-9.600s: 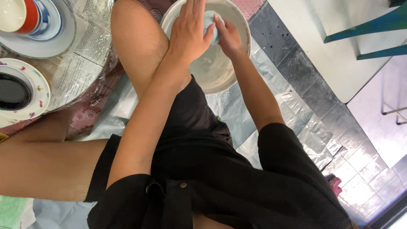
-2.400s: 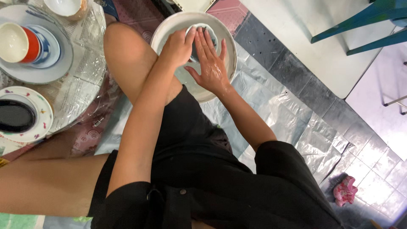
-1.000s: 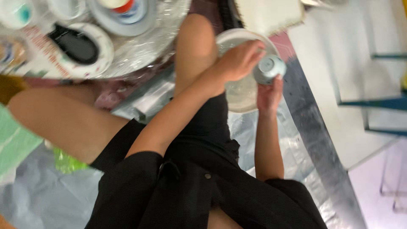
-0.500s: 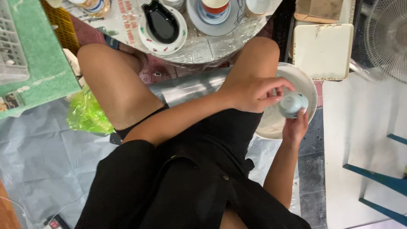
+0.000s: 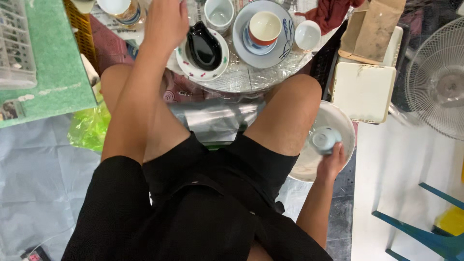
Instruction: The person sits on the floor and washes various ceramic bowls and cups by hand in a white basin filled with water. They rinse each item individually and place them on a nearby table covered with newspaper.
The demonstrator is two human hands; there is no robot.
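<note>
Right hand (image 5: 332, 162) closed around pale blue cup (image 5: 325, 139); cup held over white basin (image 5: 338, 121), beside right knee. Basin set on floor, just beside white square lid (image 5: 363, 92). Left hand (image 5: 166, 21) extended to round tray (image 5: 251, 77) ahead; finger spread cannot be told, fingertips cut off at frame edge. Black dish (image 5: 204, 47) on patterned plate (image 5: 193, 70) located just right of left hand.

Pale blue cup (image 5: 325, 139), upside-down over basin (image 5: 344, 121)

Black short-sleeved top of finely textured fabric, black shorts ending above the knees, bare forearms, bare legs, no rings or watch visible
</note>
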